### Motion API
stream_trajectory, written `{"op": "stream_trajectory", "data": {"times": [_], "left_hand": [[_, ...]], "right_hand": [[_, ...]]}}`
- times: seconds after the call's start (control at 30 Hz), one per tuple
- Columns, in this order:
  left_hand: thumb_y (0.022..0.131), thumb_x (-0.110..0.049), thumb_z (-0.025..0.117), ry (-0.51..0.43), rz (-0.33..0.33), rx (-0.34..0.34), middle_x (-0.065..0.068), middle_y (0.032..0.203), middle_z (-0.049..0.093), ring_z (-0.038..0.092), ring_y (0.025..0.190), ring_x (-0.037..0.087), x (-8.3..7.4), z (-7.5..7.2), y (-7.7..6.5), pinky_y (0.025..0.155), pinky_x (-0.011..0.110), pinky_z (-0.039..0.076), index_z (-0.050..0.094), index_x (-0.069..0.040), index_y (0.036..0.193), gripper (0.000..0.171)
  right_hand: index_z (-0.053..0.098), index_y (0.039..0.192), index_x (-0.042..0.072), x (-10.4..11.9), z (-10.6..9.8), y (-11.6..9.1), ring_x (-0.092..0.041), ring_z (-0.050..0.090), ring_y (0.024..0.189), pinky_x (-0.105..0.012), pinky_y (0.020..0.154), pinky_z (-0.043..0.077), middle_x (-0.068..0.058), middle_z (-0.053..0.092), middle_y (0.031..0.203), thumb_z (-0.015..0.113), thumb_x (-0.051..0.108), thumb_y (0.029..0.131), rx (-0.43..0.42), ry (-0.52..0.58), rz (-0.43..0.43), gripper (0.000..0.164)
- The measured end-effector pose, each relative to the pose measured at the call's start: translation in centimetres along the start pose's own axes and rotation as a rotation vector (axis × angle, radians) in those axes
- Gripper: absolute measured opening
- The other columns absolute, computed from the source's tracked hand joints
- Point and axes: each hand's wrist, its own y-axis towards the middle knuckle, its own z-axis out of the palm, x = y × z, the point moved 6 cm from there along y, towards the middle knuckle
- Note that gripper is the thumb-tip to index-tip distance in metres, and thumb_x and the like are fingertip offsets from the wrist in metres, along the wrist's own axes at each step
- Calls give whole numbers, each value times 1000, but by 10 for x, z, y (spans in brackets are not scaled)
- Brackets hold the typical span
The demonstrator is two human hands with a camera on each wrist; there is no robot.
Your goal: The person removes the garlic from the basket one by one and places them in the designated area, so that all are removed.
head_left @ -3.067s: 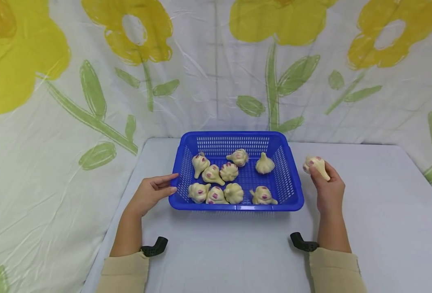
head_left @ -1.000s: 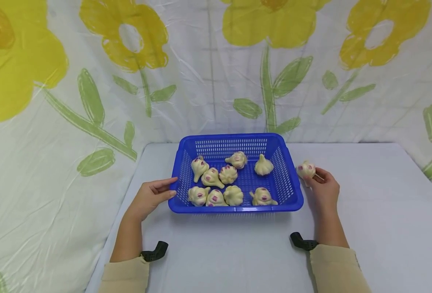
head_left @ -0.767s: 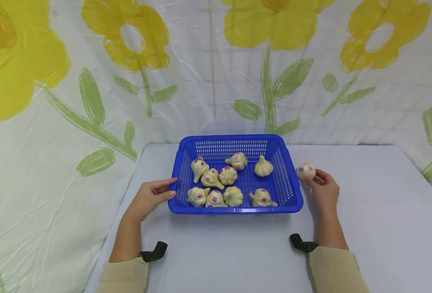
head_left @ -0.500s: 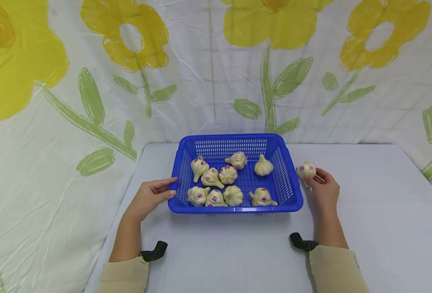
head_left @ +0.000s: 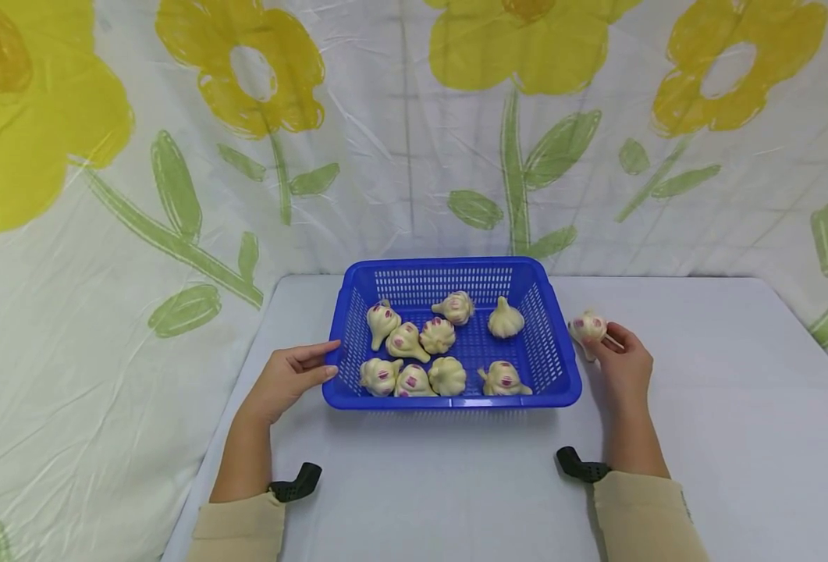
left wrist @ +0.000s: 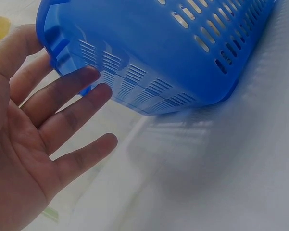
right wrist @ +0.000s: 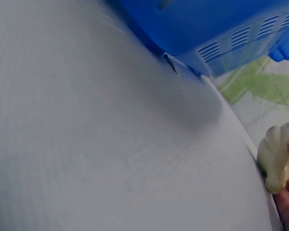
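Head view: pinching round cream-and-purple garlic bulb [head_left: 588,324] with right hand [head_left: 624,364], right of blue rectangular plastic basket [head_left: 452,403]; touching its left side with spread left hand [head_left: 286,382]; probably needing light pinch.

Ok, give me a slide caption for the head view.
Left hand touching a blue basket of nine garlic bulbs; right hand holding another bulb beside it.
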Motion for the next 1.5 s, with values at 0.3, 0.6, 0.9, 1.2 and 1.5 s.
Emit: {"op": "stream_trajectory", "data": {"times": [0.3,0.6,0.9,1.2,1.5], "left_hand": [[87,-32,75,1,-4,-1,16,133,62,68,109,17,-1,0,0,90,28,55,60,-9,135,56],[87,-33,75,1,-8,-2,15,134,62,68,111,20,-1,0,-1,91,30,55,60,-10,136,56],[87,-29,75,-10,-1,1,18,134,61,67,112,22,0,0,0,90,28,55,59,-6,136,56],[89,-26,75,-26,9,7,21,133,61,67,112,23,1,0,0,91,28,55,59,-5,136,55],[88,-28,75,-28,9,9,20,133,61,68,111,19,0,1,1,92,28,55,60,-6,135,54]], "right_hand": [[41,151,21,13,-7,-6,-23,43,139,-39,112,41,-4,42,155,68,40,91,-31,12,-28,68],[49,146,26,43,-12,-20,-19,45,138,-35,112,40,-2,47,151,74,39,87,-61,39,-136,65],[55,140,28,90,-1,-60,-17,52,131,-29,105,46,-1,54,144,77,35,85,10,70,-287,59],[58,137,13,111,41,-98,-26,60,123,-32,99,49,-10,61,135,76,32,87,216,-77,-622,57],[56,137,8,106,67,-108,-29,56,127,-44,102,47,-12,58,137,76,31,87,399,-194,-680,58]]}}
